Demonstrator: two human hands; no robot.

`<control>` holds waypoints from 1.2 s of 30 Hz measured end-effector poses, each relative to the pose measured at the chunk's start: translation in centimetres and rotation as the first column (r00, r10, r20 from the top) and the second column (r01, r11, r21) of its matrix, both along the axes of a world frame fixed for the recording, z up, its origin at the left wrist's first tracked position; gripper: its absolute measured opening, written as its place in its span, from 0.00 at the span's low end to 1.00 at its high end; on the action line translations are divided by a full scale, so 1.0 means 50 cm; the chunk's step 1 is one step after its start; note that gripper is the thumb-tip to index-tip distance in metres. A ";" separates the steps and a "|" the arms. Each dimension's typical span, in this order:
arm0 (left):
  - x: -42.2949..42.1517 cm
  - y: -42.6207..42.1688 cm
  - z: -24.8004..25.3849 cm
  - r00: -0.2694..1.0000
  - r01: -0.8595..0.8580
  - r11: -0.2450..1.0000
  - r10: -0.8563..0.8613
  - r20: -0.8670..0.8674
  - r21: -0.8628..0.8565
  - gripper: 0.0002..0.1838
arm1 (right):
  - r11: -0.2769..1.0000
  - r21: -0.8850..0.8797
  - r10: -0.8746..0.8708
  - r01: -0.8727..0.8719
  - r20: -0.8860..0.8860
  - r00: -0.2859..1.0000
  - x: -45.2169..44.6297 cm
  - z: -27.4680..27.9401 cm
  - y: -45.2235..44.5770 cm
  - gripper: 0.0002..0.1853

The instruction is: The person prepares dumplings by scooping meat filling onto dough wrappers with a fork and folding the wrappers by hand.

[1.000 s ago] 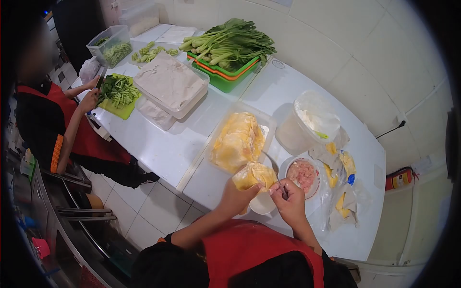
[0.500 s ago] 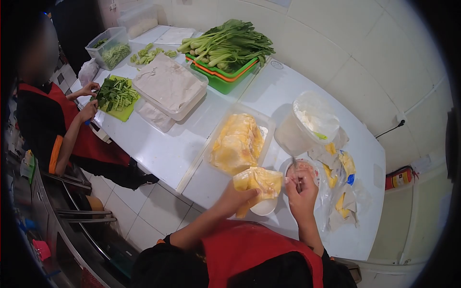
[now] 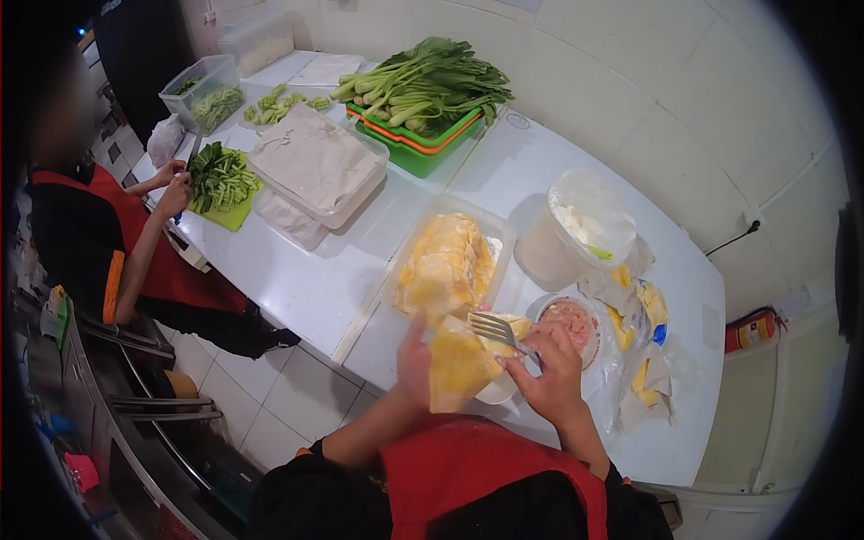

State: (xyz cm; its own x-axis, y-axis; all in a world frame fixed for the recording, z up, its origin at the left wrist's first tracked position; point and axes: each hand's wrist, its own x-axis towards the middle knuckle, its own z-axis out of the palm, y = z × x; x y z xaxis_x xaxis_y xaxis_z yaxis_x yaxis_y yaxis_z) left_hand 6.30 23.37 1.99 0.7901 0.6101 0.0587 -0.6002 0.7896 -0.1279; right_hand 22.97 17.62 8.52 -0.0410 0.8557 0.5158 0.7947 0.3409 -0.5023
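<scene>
My left hand (image 3: pixel 414 364), smeared by motion, holds a thin yellow wrapper sheet (image 3: pixel 457 369) that hangs tilted over the table's front edge. In my right hand (image 3: pixel 551 373) is a metal fork (image 3: pixel 495 329), its tines against the upper part of the sheet. A tub of pink minced meat (image 3: pixel 574 322) stands just beyond my right hand. Partly hidden under the sheet and right hand is a small white bowl (image 3: pixel 499 391). Past my left hand, a clear container (image 3: pixel 506 236) holds a pile of folded yellow wrapper sheets (image 3: pixel 445 264).
A lined white bucket (image 3: pixel 547 241) and torn yellow-and-grey packaging (image 3: pixel 643 382) lie to the right. Green baskets (image 3: pixel 418 160) of leafy greens (image 3: pixel 432 85) and a paper-covered container (image 3: pixel 319 166) stand farther back. At left, a co-worker's hands (image 3: pixel 173 187) cut greens on a green board (image 3: pixel 238 214).
My right hand has lifted the fork out of the minced meat and moved left to the sheet. My left hand has turned the sheet and shifted slightly left.
</scene>
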 end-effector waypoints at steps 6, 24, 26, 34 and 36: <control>0.008 0.008 -0.013 0.998 0.068 0.994 -0.067 0.022 -0.081 0.43 | 0.972 0.062 0.216 -0.227 0.150 0.965 0.018 -0.020 -0.001 0.09; -0.026 0.014 -0.065 0.909 0.381 0.877 -0.298 -0.292 0.291 0.35 | 0.982 -0.108 0.159 -0.154 0.036 0.987 0.043 -0.024 0.036 0.13; -0.022 0.003 -0.077 0.921 0.366 0.834 -0.259 -0.292 0.414 0.33 | 0.981 -0.183 0.065 -0.063 0.009 0.998 0.046 -0.029 0.040 0.14; -0.036 -0.007 -0.054 0.708 0.598 0.693 -0.221 -0.671 0.403 0.26 | 0.959 -0.275 -0.098 0.067 -0.103 0.990 0.064 -0.016 0.050 0.10; -0.051 0.005 -0.044 0.641 0.639 0.672 -0.198 -0.741 0.374 0.26 | 0.939 -0.324 -0.178 0.120 -0.155 0.972 0.074 -0.002 0.055 0.08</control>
